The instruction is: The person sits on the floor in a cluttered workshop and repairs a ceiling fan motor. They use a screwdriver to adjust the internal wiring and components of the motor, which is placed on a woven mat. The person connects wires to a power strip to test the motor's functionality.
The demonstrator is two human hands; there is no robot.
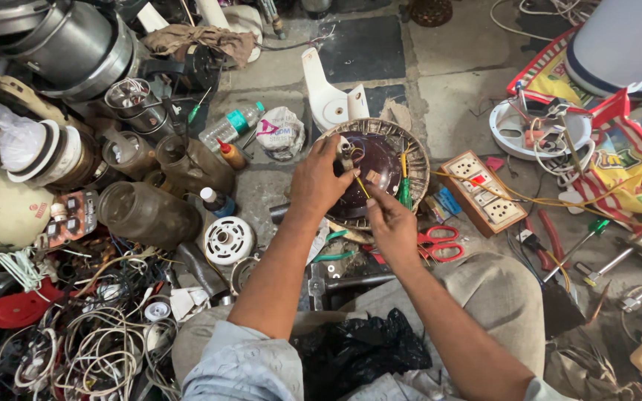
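1. Nearest you, a crumpled black plastic bag (362, 349) lies in your lap between your forearms.
2. Your left hand (319, 178) is clamped on the rim of the round, dark maroon fan motor housing (377, 165) on the floor just ahead; keep that grip firm so the housing cannot turn.
3. Your right hand (391, 223) is pinched together on a thin yellow wire (362, 187); guide it gently, without kinking it.
4. The red-handled scissors (438, 243) lie just beside your right hand.
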